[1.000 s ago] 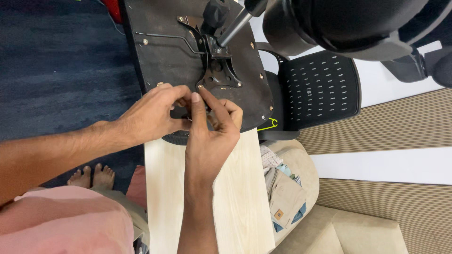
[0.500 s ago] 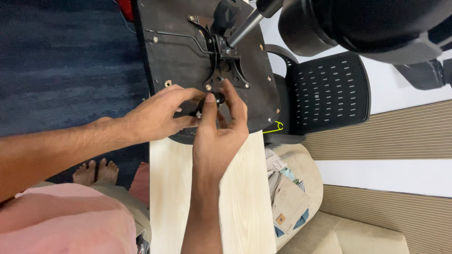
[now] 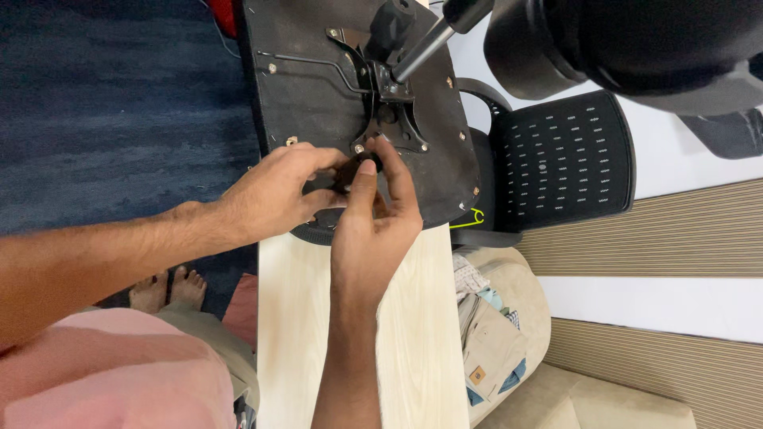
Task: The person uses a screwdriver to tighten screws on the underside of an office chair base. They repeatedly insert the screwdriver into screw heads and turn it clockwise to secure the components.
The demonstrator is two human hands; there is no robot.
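Both hands, left hand (image 3: pixel 274 195) and right hand (image 3: pixel 377 230), pinch a small black round knob (image 3: pixel 362 165) on the upturned black chair-seat underside (image 3: pixel 318 103); it looks rigid and light, best gripped by its rim.

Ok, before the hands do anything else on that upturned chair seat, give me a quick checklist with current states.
1. Chair seat resting underside-up on the pale board: ok.
2. Left hand on the seat beside the metal bracket: ok.
3. Right hand at a small dark part below the bracket: ok.
4. Which fingers grip that part: cannot tell.
5. Bracket bolts all seated: cannot tell.
6. Gas cylinder attached to the bracket: ok.
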